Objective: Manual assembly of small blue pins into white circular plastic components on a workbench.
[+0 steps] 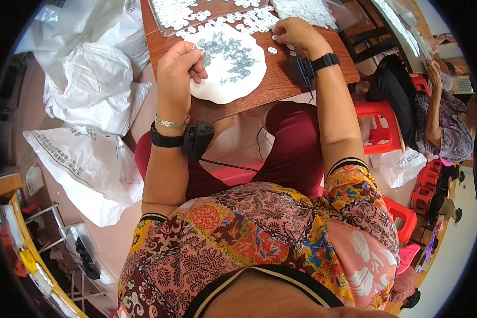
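Both my hands are over the brown table. Above the left edge of a white wavy-rimmed plate, my left hand is closed, thumb and forefinger pinching a small white plastic piece. Small dark grey metal parts lie scattered on the plate, too fine to name. My right hand reaches to the plate's far right, its fingertips closed on another small white plastic piece. Beside it lie loose oval white pieces with holes, one nearest the plate.
Many white pieces fill a clear tray and spill beyond the plate. A further white pile sits at the far right. Large white sacks stand left of the table. Red stools and a seated person are at right.
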`<state>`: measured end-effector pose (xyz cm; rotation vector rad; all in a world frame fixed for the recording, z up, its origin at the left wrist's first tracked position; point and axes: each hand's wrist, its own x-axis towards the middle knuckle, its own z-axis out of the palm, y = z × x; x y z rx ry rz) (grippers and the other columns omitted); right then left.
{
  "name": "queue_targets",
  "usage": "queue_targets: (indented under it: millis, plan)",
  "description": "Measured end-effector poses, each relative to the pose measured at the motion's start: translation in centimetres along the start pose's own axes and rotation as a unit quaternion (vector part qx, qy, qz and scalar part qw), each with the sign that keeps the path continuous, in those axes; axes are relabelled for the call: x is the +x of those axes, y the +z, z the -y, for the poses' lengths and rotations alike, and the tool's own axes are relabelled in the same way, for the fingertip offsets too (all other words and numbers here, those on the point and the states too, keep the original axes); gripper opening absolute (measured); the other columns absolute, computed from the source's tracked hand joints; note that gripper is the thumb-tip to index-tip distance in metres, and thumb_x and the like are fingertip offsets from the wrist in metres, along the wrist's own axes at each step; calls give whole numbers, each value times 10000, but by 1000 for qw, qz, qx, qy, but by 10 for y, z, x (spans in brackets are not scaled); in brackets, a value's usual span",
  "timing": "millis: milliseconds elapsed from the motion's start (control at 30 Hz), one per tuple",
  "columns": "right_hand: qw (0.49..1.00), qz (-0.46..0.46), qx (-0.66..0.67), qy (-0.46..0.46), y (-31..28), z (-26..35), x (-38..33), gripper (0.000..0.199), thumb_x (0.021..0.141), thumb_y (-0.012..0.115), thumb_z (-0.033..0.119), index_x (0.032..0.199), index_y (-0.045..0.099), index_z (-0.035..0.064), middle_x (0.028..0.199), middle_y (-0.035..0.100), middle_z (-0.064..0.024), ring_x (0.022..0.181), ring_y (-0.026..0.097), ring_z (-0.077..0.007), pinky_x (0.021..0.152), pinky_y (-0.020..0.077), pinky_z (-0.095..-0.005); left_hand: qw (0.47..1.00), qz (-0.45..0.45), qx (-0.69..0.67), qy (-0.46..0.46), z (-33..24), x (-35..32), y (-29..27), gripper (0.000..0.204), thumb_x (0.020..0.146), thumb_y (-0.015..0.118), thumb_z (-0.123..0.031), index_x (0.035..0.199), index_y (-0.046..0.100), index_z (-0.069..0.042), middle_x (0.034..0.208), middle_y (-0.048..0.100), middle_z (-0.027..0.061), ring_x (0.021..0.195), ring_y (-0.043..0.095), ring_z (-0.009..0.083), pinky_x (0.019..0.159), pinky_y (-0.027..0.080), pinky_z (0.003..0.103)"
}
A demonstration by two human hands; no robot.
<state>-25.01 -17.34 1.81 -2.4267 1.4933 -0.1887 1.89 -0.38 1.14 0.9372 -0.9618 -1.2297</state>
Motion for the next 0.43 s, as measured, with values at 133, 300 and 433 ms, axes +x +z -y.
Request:
queue_targets:
  millis: [133, 300, 433]
  plan:
    - [1000, 5, 11, -24, 2, 3, 4, 153, 711, 716, 145, 809, 653, 46, 663, 629, -105, 591, 581, -212, 541, 455, -338, 1000, -18, -22, 9, -3, 0, 3, 139, 855, 505, -123, 768, 558, -27, 636, 535, 11, 541, 510, 88, 498, 359, 200]
    - [982, -34, 164, -84, 11, 2, 11, 128, 726, 722, 127, 796, 645, 53, 644, 601, -35, 588, 562, -136, 530, 445, -303, 999, -11, -37, 13, -1, 0, 6, 136, 855, 514, -128, 774, 559, -28, 637, 538, 13, 541, 512, 89, 500, 366, 198]
    - [905, 35, 413, -91, 4, 50, 7, 231, 734, 763, 205, 918, 672, 98, 671, 602, -16, 597, 551, -118, 597, 478, -252, 998, -17, -62, -4, 1, -2, 4, 138, 856, 520, -134, 779, 557, -25, 645, 552, 21, 556, 522, 89, 505, 377, 200]
